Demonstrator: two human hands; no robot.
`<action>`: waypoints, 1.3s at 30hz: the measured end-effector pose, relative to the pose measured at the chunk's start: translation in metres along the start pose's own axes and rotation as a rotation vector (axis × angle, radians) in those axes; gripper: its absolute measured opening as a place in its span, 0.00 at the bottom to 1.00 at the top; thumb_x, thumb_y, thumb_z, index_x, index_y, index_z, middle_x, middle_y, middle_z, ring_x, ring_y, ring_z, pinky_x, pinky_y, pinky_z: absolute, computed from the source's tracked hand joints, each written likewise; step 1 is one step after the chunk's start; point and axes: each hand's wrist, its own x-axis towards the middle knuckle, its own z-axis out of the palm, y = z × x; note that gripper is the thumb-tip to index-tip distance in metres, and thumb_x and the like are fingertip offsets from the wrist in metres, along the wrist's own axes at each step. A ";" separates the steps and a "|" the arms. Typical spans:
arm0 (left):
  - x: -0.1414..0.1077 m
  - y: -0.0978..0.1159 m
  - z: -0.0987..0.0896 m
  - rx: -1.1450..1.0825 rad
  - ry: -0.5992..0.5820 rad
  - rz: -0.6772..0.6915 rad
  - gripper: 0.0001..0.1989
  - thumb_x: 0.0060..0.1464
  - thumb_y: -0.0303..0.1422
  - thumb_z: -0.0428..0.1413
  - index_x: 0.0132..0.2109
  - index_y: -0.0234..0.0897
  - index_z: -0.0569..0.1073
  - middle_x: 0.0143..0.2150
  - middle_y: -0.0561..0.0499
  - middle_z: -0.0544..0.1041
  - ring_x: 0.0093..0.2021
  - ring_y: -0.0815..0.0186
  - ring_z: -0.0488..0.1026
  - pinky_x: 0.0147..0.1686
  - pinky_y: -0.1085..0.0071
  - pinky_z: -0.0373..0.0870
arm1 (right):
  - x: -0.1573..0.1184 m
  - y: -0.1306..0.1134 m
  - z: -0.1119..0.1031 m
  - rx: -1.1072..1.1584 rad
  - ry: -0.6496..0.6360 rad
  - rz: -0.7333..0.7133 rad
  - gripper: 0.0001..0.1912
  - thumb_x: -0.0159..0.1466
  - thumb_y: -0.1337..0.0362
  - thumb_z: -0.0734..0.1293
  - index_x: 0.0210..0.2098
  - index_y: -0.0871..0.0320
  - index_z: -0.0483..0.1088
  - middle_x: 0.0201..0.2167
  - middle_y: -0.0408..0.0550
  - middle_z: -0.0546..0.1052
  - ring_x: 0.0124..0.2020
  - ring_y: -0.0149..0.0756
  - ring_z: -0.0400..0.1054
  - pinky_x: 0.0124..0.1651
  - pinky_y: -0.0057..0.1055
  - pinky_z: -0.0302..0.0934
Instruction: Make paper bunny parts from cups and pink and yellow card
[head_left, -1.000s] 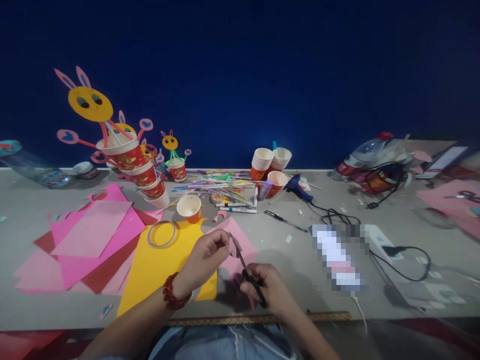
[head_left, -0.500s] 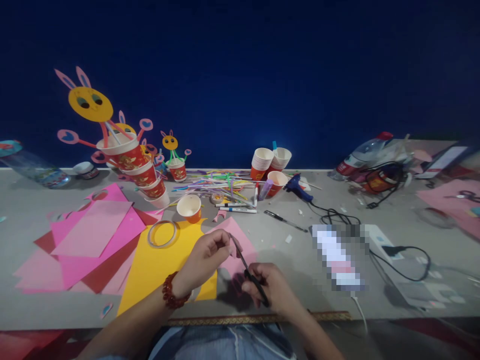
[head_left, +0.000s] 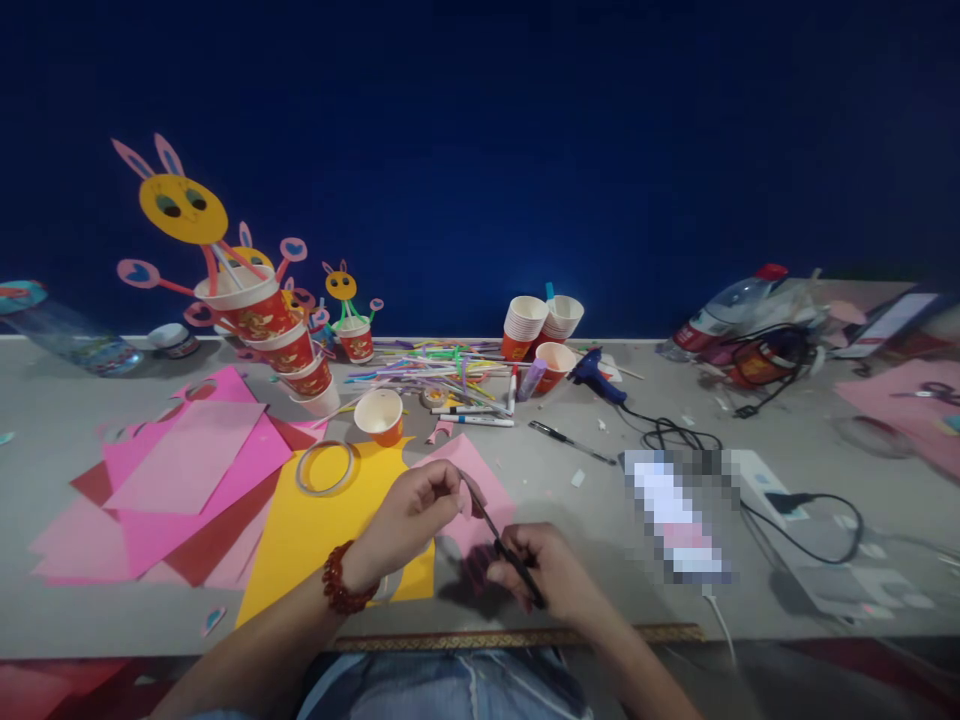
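Note:
My left hand (head_left: 416, 510) pinches a small piece of pink paper (head_left: 466, 502) between thumb and fingers, with a bead bracelet on its wrist. My right hand (head_left: 544, 570) is closed round the black handles of a pair of scissors (head_left: 489, 525). The long blades point up and left and meet the paper piece beside my left fingertips. Below the hands lies a larger pink sheet (head_left: 484, 465) on the table. A yellow sheet (head_left: 289, 540) with cut edges extends under my left wrist.
Pink and red sheets (head_left: 187, 450) are piled at left, near stacked paper cups with rabbit figures (head_left: 184, 208). Straws (head_left: 442, 370), markers (head_left: 474, 421) and a paper cup (head_left: 380, 418) lie beyond my hands. At right are a blue glue gun (head_left: 596, 378), a blurred phone (head_left: 675, 515) and cables.
My right hand and the scissor handles have shifted very slightly, the blades staying at the paper. My left hand keeps its pinch in almost the same place.

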 end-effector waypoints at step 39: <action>0.001 -0.020 -0.003 0.367 0.012 0.014 0.04 0.57 0.30 0.54 0.33 0.37 0.69 0.30 0.52 0.73 0.32 0.67 0.69 0.33 0.73 0.64 | 0.031 -0.032 0.005 0.148 0.241 -0.223 0.12 0.51 0.60 0.74 0.25 0.58 0.67 0.21 0.39 0.67 0.23 0.29 0.59 0.27 0.26 0.55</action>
